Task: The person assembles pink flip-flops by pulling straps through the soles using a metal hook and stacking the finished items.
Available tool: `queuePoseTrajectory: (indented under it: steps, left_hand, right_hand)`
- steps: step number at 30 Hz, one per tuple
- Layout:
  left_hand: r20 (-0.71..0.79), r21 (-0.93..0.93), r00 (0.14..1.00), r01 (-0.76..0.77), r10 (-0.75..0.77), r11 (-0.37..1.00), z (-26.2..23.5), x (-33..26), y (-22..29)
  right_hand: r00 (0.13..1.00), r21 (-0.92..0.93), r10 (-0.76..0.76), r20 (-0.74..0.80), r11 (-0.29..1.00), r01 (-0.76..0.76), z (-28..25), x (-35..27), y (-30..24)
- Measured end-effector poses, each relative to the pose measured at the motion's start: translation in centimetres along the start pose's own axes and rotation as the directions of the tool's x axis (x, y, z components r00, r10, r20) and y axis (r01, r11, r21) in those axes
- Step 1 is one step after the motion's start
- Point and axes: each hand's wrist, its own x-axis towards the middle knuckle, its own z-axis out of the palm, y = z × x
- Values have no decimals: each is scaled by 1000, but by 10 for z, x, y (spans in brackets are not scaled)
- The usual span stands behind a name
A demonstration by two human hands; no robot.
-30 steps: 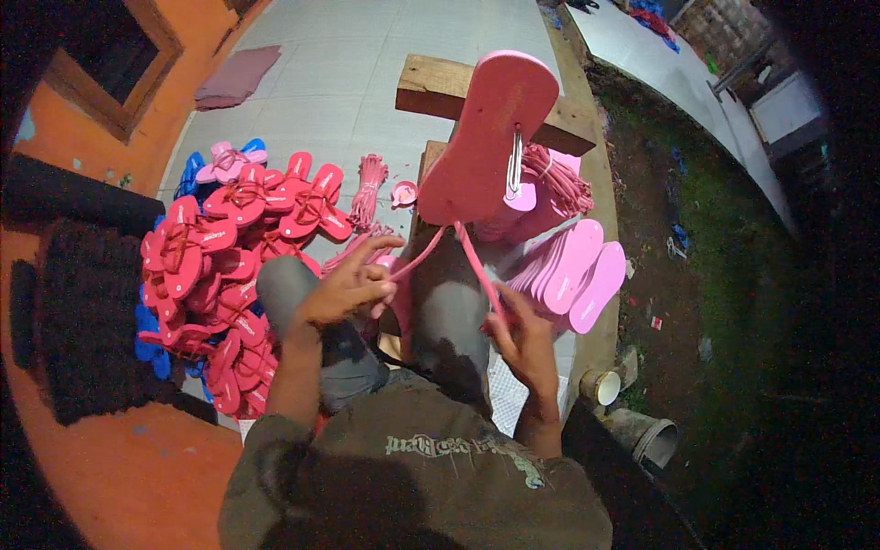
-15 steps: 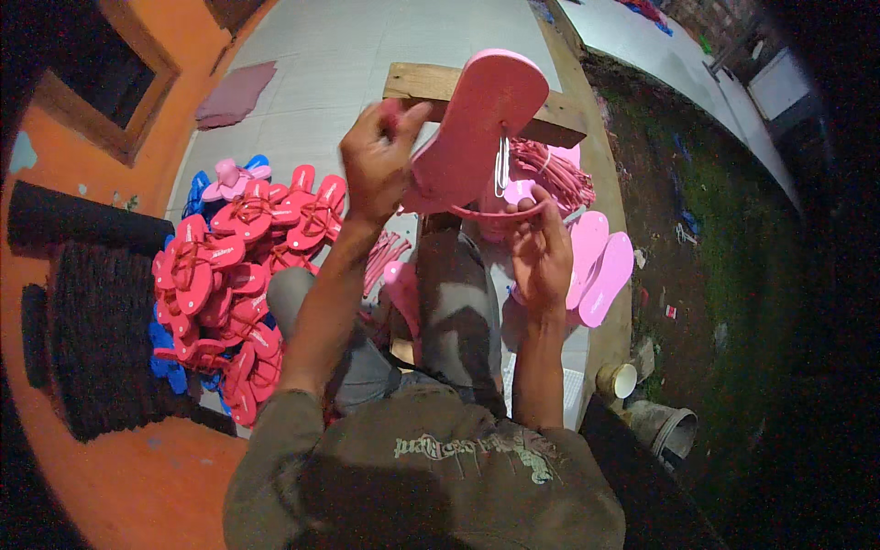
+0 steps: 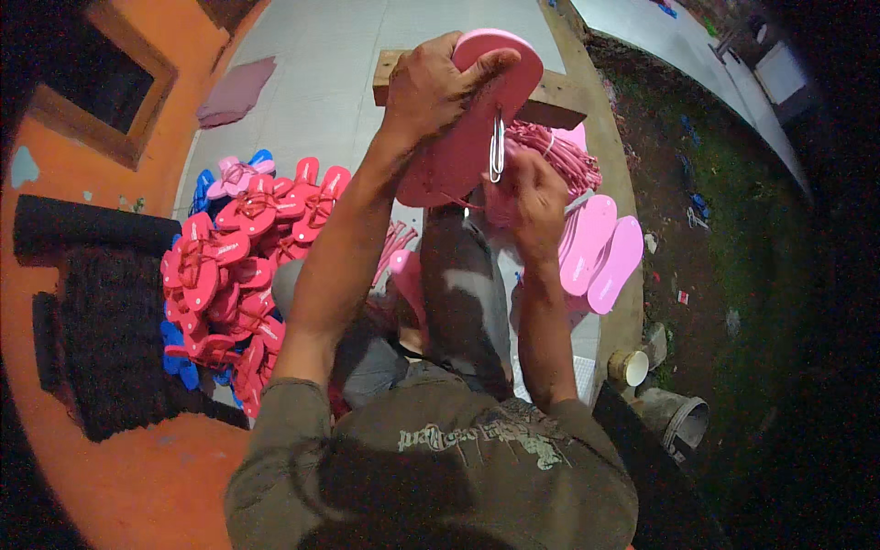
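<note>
My left hand point(image 3: 435, 87) is closed round the upper side of a pink flip-flop sole point(image 3: 435, 170), its thumb lying across the face. The sole is tilted up in front of a wooden beam point(image 3: 559, 101). A pale looped wire hook point(image 3: 497, 151) sticks out from the sole's middle. Right beside the hook's lower end, my right hand point(image 3: 533, 197) is closed on a thin reddish strap point(image 3: 456, 199), which runs from the sole's lower end toward it. My fingers hide most of the strap.
A heap of red flip-flops point(image 3: 215, 266) lies left, with blue ones point(image 3: 179, 357) among them. Behind my right hand is a bundle of reddish straps point(image 3: 573, 165). Pale pink soles point(image 3: 614, 266) lie right, near the floor's edge, above a white bucket point(image 3: 683, 422).
My left hand has moved up and right from beside the sole and now grips it. My right hand has closed and come in toward the wire hook.
</note>
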Motion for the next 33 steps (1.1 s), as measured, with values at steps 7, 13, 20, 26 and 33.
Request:
queuePoseTrajectory:
  steps: [7,13,20,26,33]
  left_hand:
    - [86,-284,996,60,-37,957,-2,2,6]
    - [158,-333,987,74,-22,940,-5,7,10]
    - [115,-398,992,87,-44,913,4,4,-1]
    - [104,-353,994,54,-18,934,-5,-9,10]
    - [21,-737,996,76,-89,671,2,-36,13]
  right_hand:
    - [981,486,-87,174,874,-9,6,-17,3]
    - [972,508,-94,215,861,-29,6,-13,23]
    - [960,489,3,279,860,-144,9,-12,19]
    - [866,429,150,477,820,-378,-20,0,12]
    - [989,209,-96,-109,971,117,3,21,-31]
